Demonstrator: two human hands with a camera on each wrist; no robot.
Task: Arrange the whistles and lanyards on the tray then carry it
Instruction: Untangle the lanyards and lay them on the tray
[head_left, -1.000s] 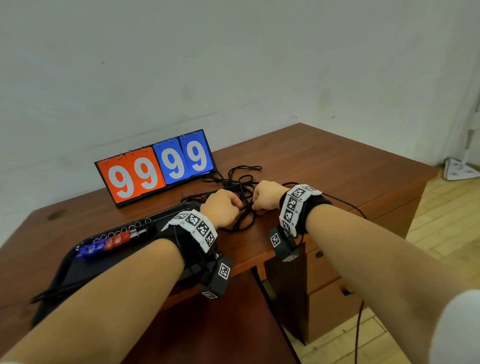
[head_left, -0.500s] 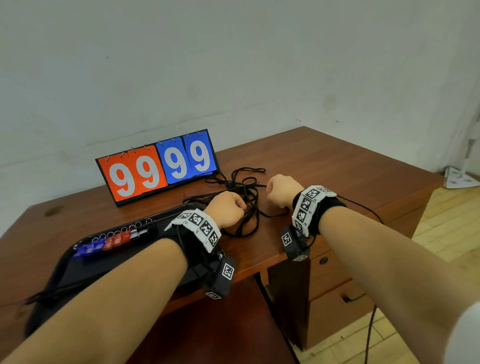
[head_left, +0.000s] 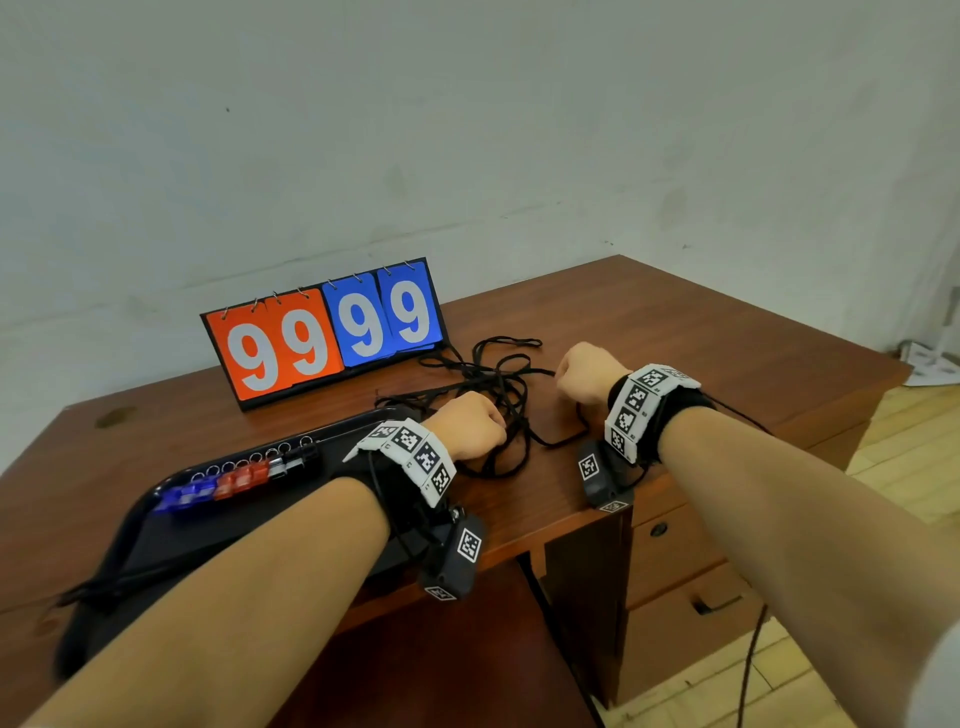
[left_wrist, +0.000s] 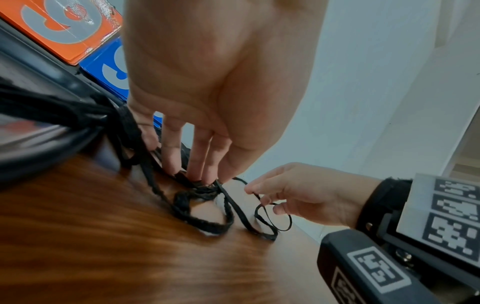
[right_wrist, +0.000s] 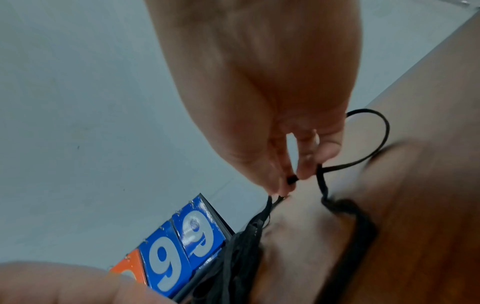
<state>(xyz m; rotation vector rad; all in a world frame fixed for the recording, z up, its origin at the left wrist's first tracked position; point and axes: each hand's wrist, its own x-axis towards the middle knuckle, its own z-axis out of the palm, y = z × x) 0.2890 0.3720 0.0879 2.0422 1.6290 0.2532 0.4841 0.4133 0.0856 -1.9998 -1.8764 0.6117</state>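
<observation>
A tangle of black lanyards (head_left: 493, 384) lies on the brown desk just right of the black tray (head_left: 171, 535). Blue, red and clear whistles (head_left: 228, 480) stand in a row along the tray's far side, their cords running toward the tangle. My left hand (head_left: 470, 423) sits on the tangle's near side, its curled fingers (left_wrist: 197, 156) pinching a knot of cords (left_wrist: 205, 188). To the right my right hand (head_left: 587, 371) pinches one thin cord (right_wrist: 291, 181) between thumb and fingertips, a loop (right_wrist: 374, 139) hanging beside it.
A flip scoreboard (head_left: 322, 332) reading 99 in orange and 99 in blue stands behind the tray and the cords. The desk's front edge (head_left: 519, 545) runs under my wrists, with drawers (head_left: 675, 561) below at right. Wooden floor lies to the right.
My right hand has moved right and away from the left, drawing a cord out of the tangle. The left hand has stayed on the knot.
</observation>
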